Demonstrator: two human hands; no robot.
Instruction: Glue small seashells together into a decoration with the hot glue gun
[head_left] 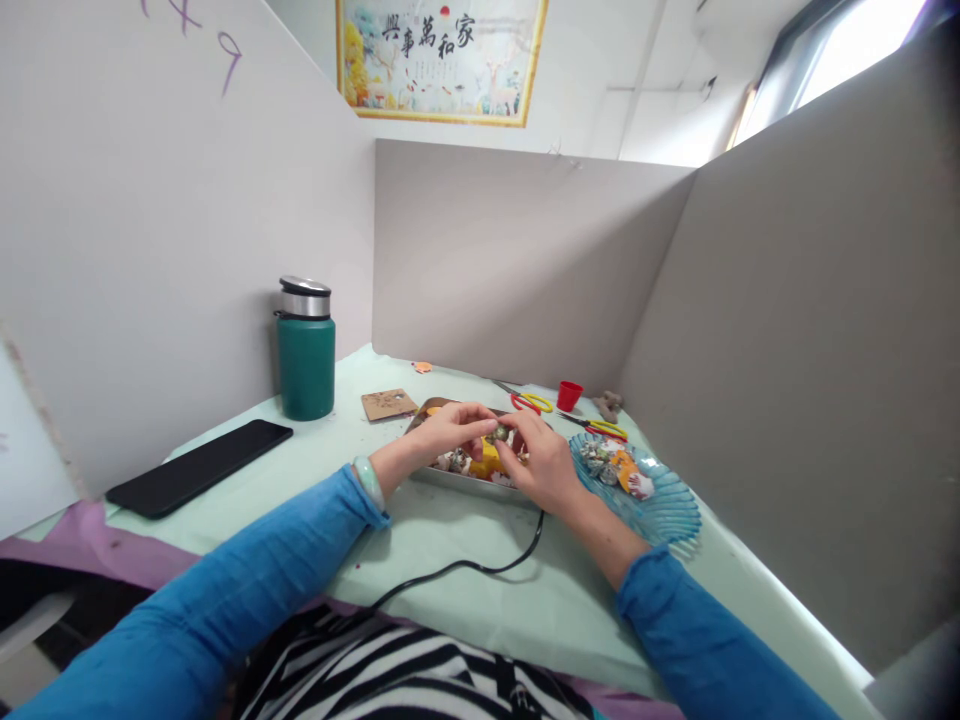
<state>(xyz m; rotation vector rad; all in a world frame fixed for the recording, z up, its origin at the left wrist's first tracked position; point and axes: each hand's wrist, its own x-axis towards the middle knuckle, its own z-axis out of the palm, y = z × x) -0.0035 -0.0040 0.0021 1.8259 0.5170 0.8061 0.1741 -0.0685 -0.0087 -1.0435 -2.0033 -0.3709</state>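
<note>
Between my fingertips, above a metal tray (469,482), is a small round greenish piece (501,433), too small to name. My left hand (450,430) pinches it from the left, its fingers partly hiding the tray's contents. From the other side, my right hand (546,462) grips the same piece with thumb and fingers. Inside the tray lie a yellow item (489,462) and several small whitish and brown bits. Right of my right hand stands a blue scalloped glass plate (671,505) holding small silvery pieces (606,468) and an orange and white piece (626,470).
A green flask (306,365) and a black phone-like slab (201,468) are at left. Behind the tray are a brown card (388,404), red-and-yellow scissors (534,403), a red cup (570,396) and more scissors (606,430). A black cable (457,566) crosses the front. Grey partitions (517,250) enclose the table.
</note>
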